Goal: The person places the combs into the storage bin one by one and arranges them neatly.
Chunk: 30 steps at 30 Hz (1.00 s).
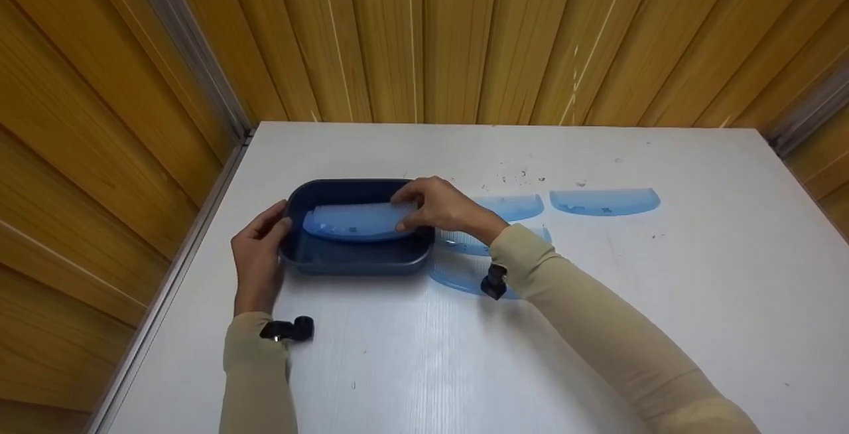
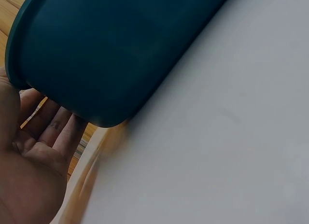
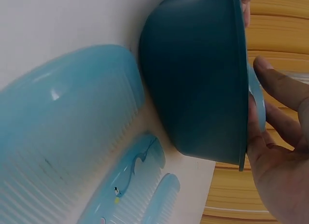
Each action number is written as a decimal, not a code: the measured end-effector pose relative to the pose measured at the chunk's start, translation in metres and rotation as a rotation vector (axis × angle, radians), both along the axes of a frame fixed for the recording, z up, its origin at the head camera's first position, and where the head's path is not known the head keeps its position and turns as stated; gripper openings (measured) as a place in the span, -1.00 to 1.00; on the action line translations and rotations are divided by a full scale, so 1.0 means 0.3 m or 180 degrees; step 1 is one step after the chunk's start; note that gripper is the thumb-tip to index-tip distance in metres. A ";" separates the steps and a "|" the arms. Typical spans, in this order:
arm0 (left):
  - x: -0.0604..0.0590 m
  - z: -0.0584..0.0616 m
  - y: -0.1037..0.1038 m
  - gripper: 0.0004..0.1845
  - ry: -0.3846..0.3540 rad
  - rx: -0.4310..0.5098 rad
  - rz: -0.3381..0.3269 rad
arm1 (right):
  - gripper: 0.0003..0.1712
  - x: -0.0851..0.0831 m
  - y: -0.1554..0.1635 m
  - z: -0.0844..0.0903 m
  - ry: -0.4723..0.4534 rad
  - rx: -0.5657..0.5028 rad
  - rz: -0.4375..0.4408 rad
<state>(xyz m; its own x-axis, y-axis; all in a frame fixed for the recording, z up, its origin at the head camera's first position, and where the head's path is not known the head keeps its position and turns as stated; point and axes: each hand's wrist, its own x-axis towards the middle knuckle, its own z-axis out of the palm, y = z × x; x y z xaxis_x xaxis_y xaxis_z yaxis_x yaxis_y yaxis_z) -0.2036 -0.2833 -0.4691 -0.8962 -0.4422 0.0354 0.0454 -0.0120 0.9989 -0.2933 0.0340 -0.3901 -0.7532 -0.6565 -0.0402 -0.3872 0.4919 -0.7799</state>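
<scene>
A dark blue plastic tub [image 1: 358,267] stands on the white table. At its left end my left hand [image 1: 257,258] holds the rim, thumb at the top edge and fingers against the outer wall [image 2: 91,55]. My right hand [image 1: 441,205] reaches over the right end and pinches the end of a translucent blue comb [image 1: 355,223] between thumb and fingers. That comb lies lengthwise inside the tub, its curved back towards me. From the right wrist view, its end [image 3: 259,96] shows just above the rim.
Right of the tub, more blue combs lie on the table: a near one [image 1: 461,275], a middle one [image 1: 464,246] and a back one [image 1: 514,206], partly behind my right arm. Another comb [image 1: 605,202] lies farther right. Wood-patterned panels [image 1: 457,42] stand behind and at the left.
</scene>
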 end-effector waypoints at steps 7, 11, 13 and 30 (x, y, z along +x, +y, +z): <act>0.002 -0.006 -0.006 -0.61 -0.0057 -0.0025 0.0005 | -0.30 0.003 -0.026 -0.015 0.0389 0.0404 0.0228; 0.002 -0.001 -0.003 -0.62 -0.0034 -0.0035 0.0018 | -0.32 0.004 -0.033 -0.020 0.0550 0.0492 0.0323; 0.002 0.002 -0.001 -0.62 0.0002 -0.0005 0.0027 | -0.33 0.005 -0.035 -0.022 0.0621 0.0541 0.0360; -0.005 -0.003 -0.001 -0.62 -0.0067 -0.0040 0.0076 | -0.43 0.007 -0.056 -0.040 0.1100 0.1006 0.0648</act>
